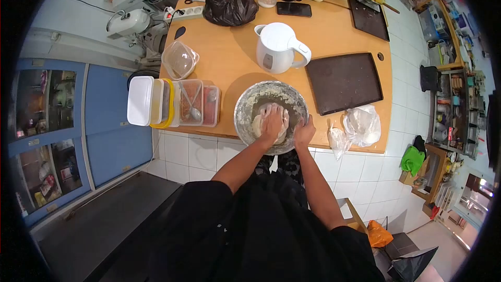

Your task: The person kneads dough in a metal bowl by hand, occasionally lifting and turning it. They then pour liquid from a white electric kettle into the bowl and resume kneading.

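Observation:
A metal mixing bowl (243, 105) stands at the front edge of the wooden table, its inner wall smeared with pale dough and flour. Inside it lies a lump of dough (257, 125). My left hand (272, 121) presses down on this lump, fingers stretched out and dusted white. At the bowl's right side my right hand (303, 131) grips the rim, thumb and fingers on either side of the wall. The underside of the dough is hidden.
Behind the bowl stands a white electric kettle (276, 47). A dark baking tray (345, 83) and plastic bags with white contents (362, 125) lie to the right. Plastic containers (190, 104) stand left; a black bag (229, 5) and a phone (294, 9) lie farther back.

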`<state>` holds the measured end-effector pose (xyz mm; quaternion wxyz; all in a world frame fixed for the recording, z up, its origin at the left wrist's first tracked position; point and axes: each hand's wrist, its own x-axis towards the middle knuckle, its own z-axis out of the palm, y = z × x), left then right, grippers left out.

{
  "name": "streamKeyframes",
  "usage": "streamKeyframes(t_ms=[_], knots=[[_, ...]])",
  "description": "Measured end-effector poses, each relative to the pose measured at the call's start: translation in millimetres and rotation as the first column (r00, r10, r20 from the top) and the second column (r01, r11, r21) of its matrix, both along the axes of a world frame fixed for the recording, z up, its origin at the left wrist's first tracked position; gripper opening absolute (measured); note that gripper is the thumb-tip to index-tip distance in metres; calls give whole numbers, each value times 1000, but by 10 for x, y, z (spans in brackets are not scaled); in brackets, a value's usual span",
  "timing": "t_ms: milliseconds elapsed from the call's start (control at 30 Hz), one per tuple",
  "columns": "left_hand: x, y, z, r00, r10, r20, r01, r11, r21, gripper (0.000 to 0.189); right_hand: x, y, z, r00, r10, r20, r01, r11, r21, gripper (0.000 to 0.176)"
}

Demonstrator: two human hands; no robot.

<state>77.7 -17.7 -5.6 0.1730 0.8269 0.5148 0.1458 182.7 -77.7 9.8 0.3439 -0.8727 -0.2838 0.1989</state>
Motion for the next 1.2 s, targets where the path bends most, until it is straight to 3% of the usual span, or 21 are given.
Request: streamKeyframes(t_ms=[133,233,267,300,367,400,433,467,500,533,600,633,700,733,800,833,900,933,1033,1100,1200], knots=[[251,326,-271,990,126,69,-140,956,257,28,33,-36,-2,999,41,1,-41,999,12,23],[312,547,-629,905,224,362,-235,972,-16,28,32,-35,-46,999,37,28,-37,999,-2,27],[271,568,-620,819,284,499,-180,952,-246,28,28,-30,-57,1000,14,19,-14,1000,15,27],[199,622,-630,744,366,559,-84,881,-465,28,9,-36,-61,1000,-12,9,12,999,31,28],[25,710,-698,594,562,575,187,599,-778,28,-24,-53,-27,999,-30,-16,30,999,17,28],[-32,651,-463,693,498,522,134,622,-772,29,-19,-43,30,999,-17,-27,17,1000,-10,28],[-157,596,-594,835,205,510,100,856,-507,30,-8,-17,66,999,-1,-37,0,999,-33,28],[-304,540,-723,929,-69,364,142,974,-178,32,3,-9,29,1000,1,-31,-2,1000,-31,29],[-434,453,-825,956,-270,111,252,956,152,34,6,-19,-47,1000,5,-24,-6,999,-32,29],[-527,313,-713,966,-239,101,247,966,-71,36,-4,-29,-60,1000,11,-18,-11,999,-35,30],[-714,52,-413,980,-187,66,195,848,-493,41,-27,-50,4,995,-24,-96,22,1000,-14,30],[-797,7,-223,987,-133,88,160,815,-557,44,-46,-40,58,990,-40,-135,40,999,-4,30],[-942,-29,173,992,-30,125,107,728,-677,48,-88,-19,77,996,14,87,-31,981,192,30],[-1004,-57,339,995,-15,95,59,870,-490,51,-90,-34,90,979,25,202,-81,958,275,30],[-1100,-110,551,998,48,47,-46,998,-41,56,-64,-15,318,853,252,458,-365,915,175,34],[-1115,-119,489,985,147,91,-147,989,-11,58,-73,5,387,747,355,561,-487,867,100,36],[-1135,-103,337,927,329,180,-341,939,39,61,-124,91,277,640,534,552,-680,729,83,41],[-1137,-107,346,905,355,236,-360,933,-21,61,-140,150,180,576,608,547,-758,648,77,44],[-1020,-130,307,802,480,356,-447,877,-175,61,-341,352,-247,601,754,263,-793,603,86,45],[-958,-147,202,714,602,357,-559,797,-227,61,-461,418,-411,590,768,250,-771,627,-108,53],[-949,-146,44,404,774,488,-623,623,-472,44,-554,480,-368,590,785,189,-746,619,-244,57]])
